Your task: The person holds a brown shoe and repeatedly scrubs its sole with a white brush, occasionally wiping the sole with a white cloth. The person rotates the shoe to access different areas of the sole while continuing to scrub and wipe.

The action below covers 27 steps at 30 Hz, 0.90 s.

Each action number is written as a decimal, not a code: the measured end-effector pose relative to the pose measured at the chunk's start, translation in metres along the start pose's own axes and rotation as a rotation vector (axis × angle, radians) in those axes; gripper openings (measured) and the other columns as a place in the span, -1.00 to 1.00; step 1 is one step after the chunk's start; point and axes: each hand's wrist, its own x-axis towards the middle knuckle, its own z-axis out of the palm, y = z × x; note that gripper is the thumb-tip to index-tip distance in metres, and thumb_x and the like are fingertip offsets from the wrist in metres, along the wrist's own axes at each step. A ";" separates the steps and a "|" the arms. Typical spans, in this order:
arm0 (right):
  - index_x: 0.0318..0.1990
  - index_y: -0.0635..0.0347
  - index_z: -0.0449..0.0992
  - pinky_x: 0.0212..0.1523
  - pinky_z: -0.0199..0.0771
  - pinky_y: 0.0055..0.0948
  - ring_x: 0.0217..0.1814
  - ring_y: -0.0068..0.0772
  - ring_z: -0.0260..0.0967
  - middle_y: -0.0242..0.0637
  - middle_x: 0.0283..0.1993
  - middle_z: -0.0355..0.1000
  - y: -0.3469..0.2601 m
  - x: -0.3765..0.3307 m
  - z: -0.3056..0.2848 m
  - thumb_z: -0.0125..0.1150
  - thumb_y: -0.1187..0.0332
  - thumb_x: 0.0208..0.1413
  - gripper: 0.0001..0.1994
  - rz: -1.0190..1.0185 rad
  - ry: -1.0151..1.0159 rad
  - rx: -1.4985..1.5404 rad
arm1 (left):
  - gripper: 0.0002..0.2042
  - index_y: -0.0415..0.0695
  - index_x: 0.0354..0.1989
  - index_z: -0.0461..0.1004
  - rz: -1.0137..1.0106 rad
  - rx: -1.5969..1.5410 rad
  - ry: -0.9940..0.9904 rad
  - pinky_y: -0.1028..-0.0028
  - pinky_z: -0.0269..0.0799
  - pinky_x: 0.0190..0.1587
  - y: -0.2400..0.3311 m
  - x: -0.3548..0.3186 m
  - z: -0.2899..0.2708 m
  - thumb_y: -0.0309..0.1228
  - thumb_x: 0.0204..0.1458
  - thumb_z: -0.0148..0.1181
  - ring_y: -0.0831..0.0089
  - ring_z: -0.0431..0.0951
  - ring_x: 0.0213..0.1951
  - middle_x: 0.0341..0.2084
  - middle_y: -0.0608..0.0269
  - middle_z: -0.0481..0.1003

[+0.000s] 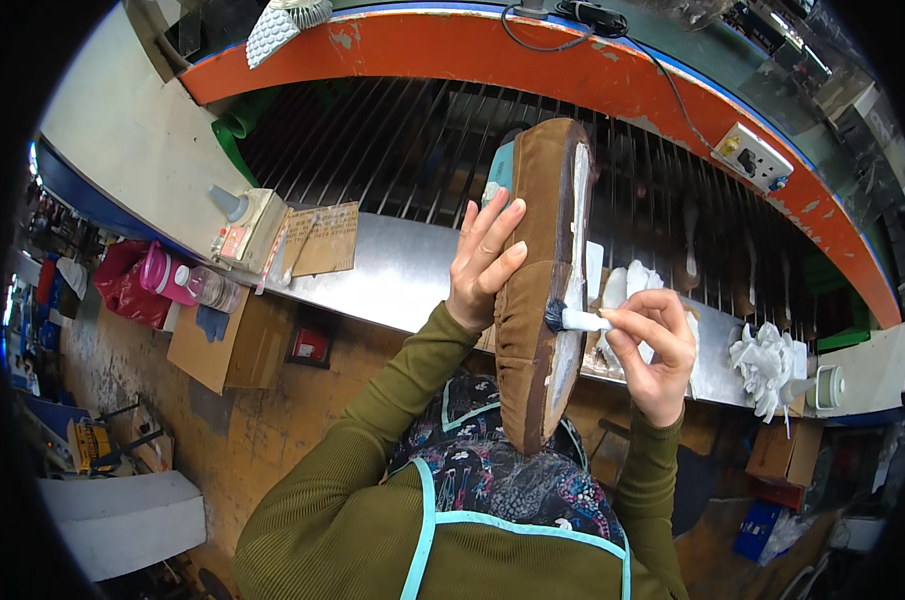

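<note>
My left hand (483,262) grips a brown suede shoe upper (533,280) mounted on a teal last, held upright with its bottom edge turned to the right. My right hand (653,345) pinches a small white-handled brush (578,319) whose dark tip touches the whitish, glue-coated bottom of the shoe about halfway along. Both sleeves are olive green, over a patterned apron with teal trim.
A steel bench edge (403,265) runs behind the shoe, backed by a barred rack (393,140) and an orange curved frame (453,50). A glue bottle (231,203), cardboard piece (323,238) and pink bottle (168,275) lie left. White rags (768,365) and a socket (751,155) are right.
</note>
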 end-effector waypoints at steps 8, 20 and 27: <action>-0.22 0.21 0.65 -0.32 0.43 -0.52 -0.30 -0.44 0.38 -0.27 -0.25 0.38 -0.010 -0.012 -0.003 0.33 0.62 -0.12 -0.75 -0.003 -0.015 -0.159 | -0.59 0.09 0.10 0.23 -0.038 0.014 -0.023 -0.11 0.07 0.28 -0.003 -0.003 0.001 -0.42 0.07 0.17 -0.09 0.31 0.23 0.23 -0.02 0.30; -0.16 0.30 0.61 -0.29 0.29 -0.65 -0.30 -0.62 0.27 -0.39 -0.30 0.35 0.019 -0.023 0.028 0.23 0.52 0.12 -0.85 0.449 0.272 0.206 | -0.48 0.03 0.15 0.22 -0.132 -0.024 -0.014 -0.07 0.04 0.31 -0.001 -0.015 0.013 -0.41 0.01 0.27 -0.03 0.26 0.27 0.26 -0.01 0.26; -0.14 0.37 0.60 -0.23 0.30 -0.64 -0.26 -0.60 0.27 -0.34 -0.24 0.34 -0.018 -0.061 0.017 0.22 0.54 0.10 -0.82 0.565 0.125 0.391 | -0.36 0.03 0.21 0.21 -0.215 0.052 -0.091 -0.06 0.04 0.30 -0.001 -0.034 0.007 -0.43 -0.09 0.35 -0.04 0.24 0.28 0.27 0.00 0.24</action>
